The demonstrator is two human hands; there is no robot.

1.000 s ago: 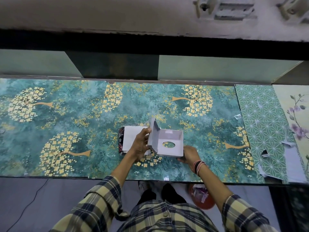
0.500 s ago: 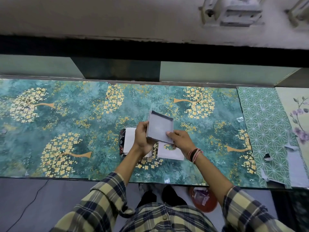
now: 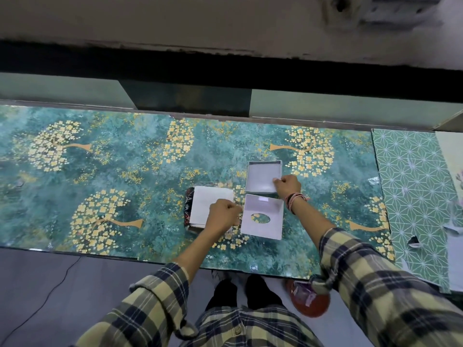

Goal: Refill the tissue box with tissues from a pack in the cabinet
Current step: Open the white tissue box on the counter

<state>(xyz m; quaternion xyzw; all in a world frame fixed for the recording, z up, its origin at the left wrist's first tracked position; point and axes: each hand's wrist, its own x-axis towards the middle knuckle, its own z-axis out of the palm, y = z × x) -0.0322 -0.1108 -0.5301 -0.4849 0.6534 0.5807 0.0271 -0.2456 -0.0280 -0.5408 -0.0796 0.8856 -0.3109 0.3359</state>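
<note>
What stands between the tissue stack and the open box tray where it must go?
Nothing visible does. The tissue stack lies under the left hand; the box tray, pinched by the right hand, is open and empty. The lid sits nearer, beside that path.

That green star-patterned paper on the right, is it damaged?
Yes. The star-patterned paper is torn near its front edge, with curled white flaps showing. The tissue box halves lying apart look deliberate.

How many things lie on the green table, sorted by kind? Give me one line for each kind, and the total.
Box halves: 2, the plain tray and the half with the oval hole
Tissue packs: 1
Total: 3
</note>
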